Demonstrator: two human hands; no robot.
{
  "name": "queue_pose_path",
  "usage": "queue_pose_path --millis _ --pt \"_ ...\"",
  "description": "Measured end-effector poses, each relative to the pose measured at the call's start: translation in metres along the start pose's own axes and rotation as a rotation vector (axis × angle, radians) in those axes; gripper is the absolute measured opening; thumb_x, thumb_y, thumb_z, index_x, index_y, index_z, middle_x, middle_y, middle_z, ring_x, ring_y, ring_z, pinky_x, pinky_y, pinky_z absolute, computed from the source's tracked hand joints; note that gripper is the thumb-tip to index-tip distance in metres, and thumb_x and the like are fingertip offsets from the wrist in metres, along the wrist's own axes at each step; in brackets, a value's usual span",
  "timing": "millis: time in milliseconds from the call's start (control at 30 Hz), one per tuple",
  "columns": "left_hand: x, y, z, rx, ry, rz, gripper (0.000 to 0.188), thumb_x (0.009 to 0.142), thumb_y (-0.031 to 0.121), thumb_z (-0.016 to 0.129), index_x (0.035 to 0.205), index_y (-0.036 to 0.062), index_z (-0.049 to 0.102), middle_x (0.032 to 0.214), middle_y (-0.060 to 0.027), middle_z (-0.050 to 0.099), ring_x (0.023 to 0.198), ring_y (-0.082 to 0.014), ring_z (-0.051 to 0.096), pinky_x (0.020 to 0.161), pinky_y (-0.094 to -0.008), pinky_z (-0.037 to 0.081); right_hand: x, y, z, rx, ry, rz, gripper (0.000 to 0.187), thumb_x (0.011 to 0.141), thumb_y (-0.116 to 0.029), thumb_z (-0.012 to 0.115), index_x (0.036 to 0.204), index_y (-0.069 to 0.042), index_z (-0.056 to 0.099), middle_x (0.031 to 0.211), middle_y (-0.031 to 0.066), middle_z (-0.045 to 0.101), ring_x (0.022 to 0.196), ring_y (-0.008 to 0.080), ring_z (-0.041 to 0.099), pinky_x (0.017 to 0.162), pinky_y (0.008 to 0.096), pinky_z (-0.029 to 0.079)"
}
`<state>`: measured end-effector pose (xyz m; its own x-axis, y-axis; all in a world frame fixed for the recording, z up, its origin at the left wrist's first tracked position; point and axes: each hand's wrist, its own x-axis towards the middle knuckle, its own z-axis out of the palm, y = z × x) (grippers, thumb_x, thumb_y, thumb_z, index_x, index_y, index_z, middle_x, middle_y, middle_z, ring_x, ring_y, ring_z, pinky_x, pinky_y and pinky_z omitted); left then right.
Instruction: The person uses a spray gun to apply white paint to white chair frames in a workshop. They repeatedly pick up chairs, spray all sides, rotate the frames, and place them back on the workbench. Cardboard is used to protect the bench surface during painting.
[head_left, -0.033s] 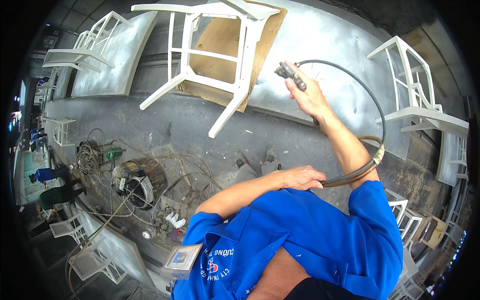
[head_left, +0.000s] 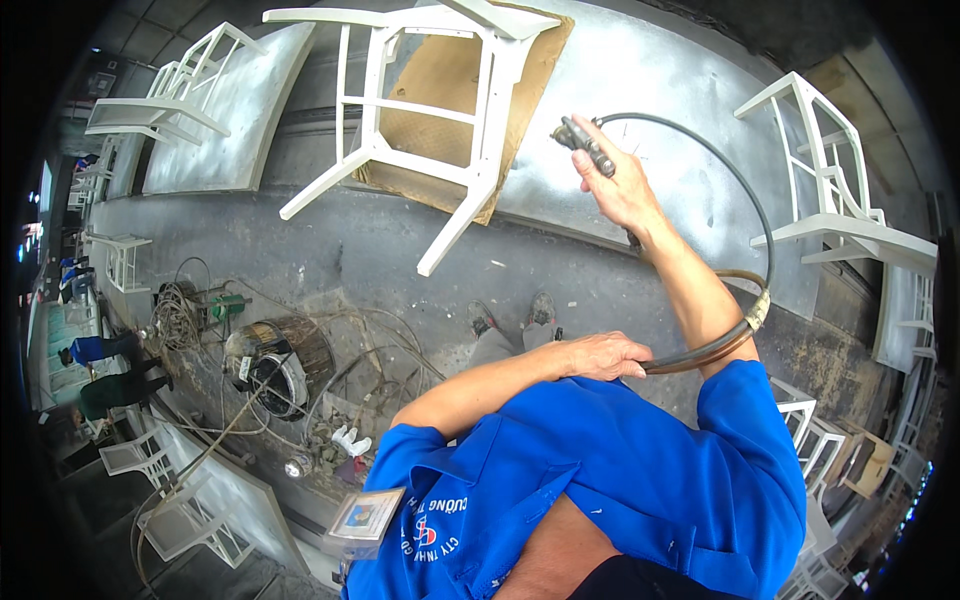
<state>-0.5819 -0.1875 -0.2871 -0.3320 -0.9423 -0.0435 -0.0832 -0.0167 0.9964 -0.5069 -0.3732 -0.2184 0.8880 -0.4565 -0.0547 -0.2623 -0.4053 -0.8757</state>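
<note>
The raised right hand (head_left: 622, 185) grips a spray gun (head_left: 585, 145); the left hand (head_left: 600, 355) closes around its black hose (head_left: 745, 190). A rectangular badge (head_left: 365, 517) hangs at the blue shirt (head_left: 620, 480).

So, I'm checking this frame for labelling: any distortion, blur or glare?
Head view: strong fisheye bending with a black rim; the white chair, spray gun in the right hand and hose look sharp; soft even light, no glare.

A chair (head_left: 420, 120) lies on cardboard (head_left: 450, 90), left of the spray gun (head_left: 585, 145).
</note>
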Motion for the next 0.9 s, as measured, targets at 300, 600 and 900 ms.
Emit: queue_pose_path --millis 300,600,900 --pt "-0.003 -0.004 -0.014 -0.058 0.026 -0.016 0.038 0.103 0.038 0.061 0.118 0.0032 0.066 0.085 -0.0224 0.066 0.082 -0.0428 0.065 0.073 -0.0504 0.049 0.015 -0.019 -0.013 -0.094 0.060 -0.234 0.058 0.103 -0.045 0.062 0.153 -0.018 0.050 0.133 0.0226 0.067 0.127 0.0369 0.064 0.105 0.0425 0.050" --pt "-0.014 -0.012 -0.013 -0.088 0.006 0.026 0.038 0.105 0.039 0.057 0.117 0.0032 0.066 0.085 -0.0225 0.067 0.081 -0.0433 0.066 0.072 -0.0504 0.049 -0.018 0.016 0.031 -0.098 -0.168 -0.085 0.059 0.103 -0.046 0.060 0.154 -0.018 0.049 0.134 0.0237 0.066 0.127 0.0432 0.062 0.107 0.0459 0.049" --pt "-0.047 -0.006 -0.042 -0.026 -0.142 0.136 0.032 0.103 0.032 0.061 0.117 0.0043 0.066 0.089 -0.0212 0.068 0.085 -0.0415 0.065 0.075 -0.0497 0.049 -0.066 -0.040 0.021 0.027 -0.102 -0.027 0.062 0.103 -0.042 0.063 0.154 -0.010 0.047 0.151 0.0212 0.055 0.143 0.0374 0.050 0.116 0.0429 0.040"
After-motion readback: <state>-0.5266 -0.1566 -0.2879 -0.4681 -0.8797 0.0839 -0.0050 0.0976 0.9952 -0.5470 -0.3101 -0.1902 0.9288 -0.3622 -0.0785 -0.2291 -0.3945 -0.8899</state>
